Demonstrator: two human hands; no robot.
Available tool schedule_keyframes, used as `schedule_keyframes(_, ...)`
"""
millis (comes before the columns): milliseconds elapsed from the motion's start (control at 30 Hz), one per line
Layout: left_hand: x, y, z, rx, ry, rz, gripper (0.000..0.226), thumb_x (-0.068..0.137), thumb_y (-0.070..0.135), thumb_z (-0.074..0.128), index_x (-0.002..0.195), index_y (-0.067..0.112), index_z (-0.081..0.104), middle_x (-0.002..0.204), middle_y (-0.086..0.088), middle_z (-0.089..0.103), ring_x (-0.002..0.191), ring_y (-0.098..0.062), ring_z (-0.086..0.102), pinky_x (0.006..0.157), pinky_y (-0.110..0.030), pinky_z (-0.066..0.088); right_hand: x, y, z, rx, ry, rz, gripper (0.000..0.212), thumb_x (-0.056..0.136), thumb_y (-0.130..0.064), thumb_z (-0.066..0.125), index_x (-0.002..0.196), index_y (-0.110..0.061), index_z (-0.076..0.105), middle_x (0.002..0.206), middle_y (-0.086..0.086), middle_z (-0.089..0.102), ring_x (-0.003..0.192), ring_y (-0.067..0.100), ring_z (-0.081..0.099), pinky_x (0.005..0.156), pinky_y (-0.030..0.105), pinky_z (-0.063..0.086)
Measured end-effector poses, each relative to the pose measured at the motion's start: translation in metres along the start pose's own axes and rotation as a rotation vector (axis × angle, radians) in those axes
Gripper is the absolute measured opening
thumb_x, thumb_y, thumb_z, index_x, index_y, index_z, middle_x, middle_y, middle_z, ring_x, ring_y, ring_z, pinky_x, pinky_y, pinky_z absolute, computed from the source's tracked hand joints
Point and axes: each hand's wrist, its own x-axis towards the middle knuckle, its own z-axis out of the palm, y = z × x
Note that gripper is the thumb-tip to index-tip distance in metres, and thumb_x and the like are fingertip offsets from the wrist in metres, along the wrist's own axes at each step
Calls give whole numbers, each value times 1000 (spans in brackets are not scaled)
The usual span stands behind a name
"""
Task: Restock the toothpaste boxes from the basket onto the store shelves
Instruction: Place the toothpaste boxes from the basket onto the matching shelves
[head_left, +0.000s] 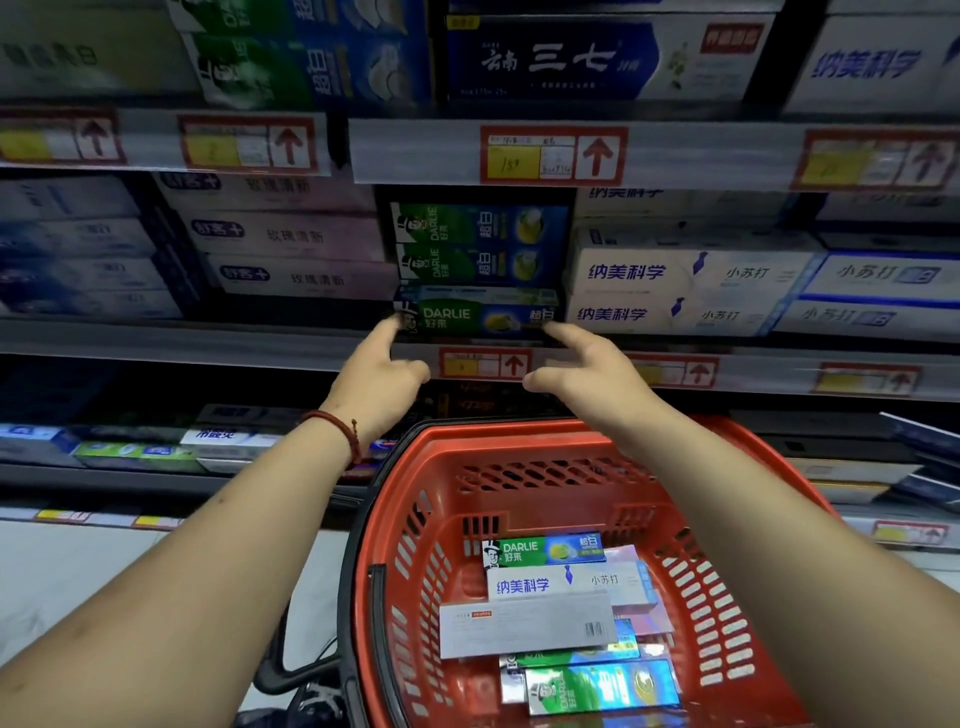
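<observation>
A green and blue Darlie toothpaste box (475, 316) lies at the front of the middle shelf (208, 343), under two stacked boxes of the same kind (480, 244). My left hand (382, 376) touches the box's left end with straight fingers. My right hand (582, 364) touches its right end the same way. Below my arms stands a red basket (415, 499) holding several toothpaste boxes: a Darlie box (545, 551), a white and blue box (566, 584), a white box (524, 629) and more Darlie boxes (597, 686) underneath.
White boxes (675, 293) fill the shelf right of the Darlie stack, pale pink ones (296, 260) the left. Price tags with red arrows (553, 156) line the shelf edges. A lower shelf (130, 447) carries more boxes. Pale floor lies at lower left.
</observation>
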Motion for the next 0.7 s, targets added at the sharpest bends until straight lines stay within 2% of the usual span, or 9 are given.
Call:
schedule_keyframes(33, -6, 3, 1, 77, 67, 36, 67, 93, 18, 60, 154, 29, 36, 126, -8, 66, 107, -36, 67, 94, -47, 56, -1, 2, 2, -44, 12, -24, 76, 91, -17, 72, 157, -26, 37, 159, -1, 41, 142, 18, 44, 108, 33, 42)
schedule_keyframes(133, -25, 11, 14, 113, 144, 187, 44, 92, 14, 61, 134, 26, 58, 121, 4, 67, 91, -14, 67, 82, -31, 56, -3, 8, 5, -189, 22, -89, 70, 92, -19, 71, 155, -29, 41, 152, -2, 50, 132, 18, 55, 108, 40, 49)
schedule_keyframes(200, -34, 7, 28, 98, -4, 189, 32, 89, 13, 65, 118, 26, 67, 107, 8, 71, 91, -11, 69, 86, -28, 57, -5, 12, 6, -257, 2, -109, 64, 90, -21, 73, 149, -28, 49, 139, -4, 60, 114, 20, 67, 100, 40, 54)
schedule_keyframes(333, -47, -16, 62, 172, -281, 48, 18, 75, 35, 71, 92, 29, 73, 87, 5, 76, 81, -17, 72, 86, -42, 60, -9, 30, 6, -321, -132, -26, 52, 87, -18, 77, 136, -17, 62, 120, 1, 71, 104, 16, 68, 92, 31, 54)
schedule_keyframes(400, -52, -32, 76, 160, -345, -58, 6, 81, 27, 71, 87, 25, 73, 88, -3, 77, 86, -25, 75, 85, -43, 60, -13, 46, 8, -330, -232, 79, 52, 83, -12, 81, 132, -11, 64, 112, 5, 73, 93, 16, 69, 82, 28, 55)
schedule_keyframes(467, -53, -50, 89, 173, -359, -140, 11, 87, 20, 66, 79, 22, 73, 91, -6, 78, 91, -29, 75, 82, -39, 59, -18, 64, 11, -381, -349, 173, 56, 81, -10, 83, 133, -10, 63, 114, 8, 73, 93, 19, 70, 84, 28, 56)
schedule_keyframes(533, -55, -66, 101, 194, -360, -216, 17, 88, 21, 63, 75, 16, 73, 91, -10, 78, 86, -32, 75, 81, -35, 58, -22, 84, 14, -432, -452, 268, 60, 82, -16, 83, 137, -12, 60, 120, 8, 70, 101, 24, 72, 92, 37, 59)
schedule_keyframes(633, -59, -91, 121, 280, -375, -320, 19, 89, 24, 62, 78, 13, 72, 74, -13, 66, 70, -29, 61, 70, -34, 54, -32, 114, 22, -460, -510, 403, 48, 88, -26, 78, 130, -10, 63, 123, 10, 68, 100, 27, 70, 85, 39, 60)
schedule_keyframes(700, -62, -109, 134, 393, -372, -359, 29, 90, 26, 62, 65, 10, 61, 63, -8, 58, 67, -27, 54, 64, -30, 45, -41, 133, 30, -472, -491, 464, 36, 93, -29, 73, 120, -6, 68, 118, 15, 68, 92, 25, 66, 76, 34, 57)
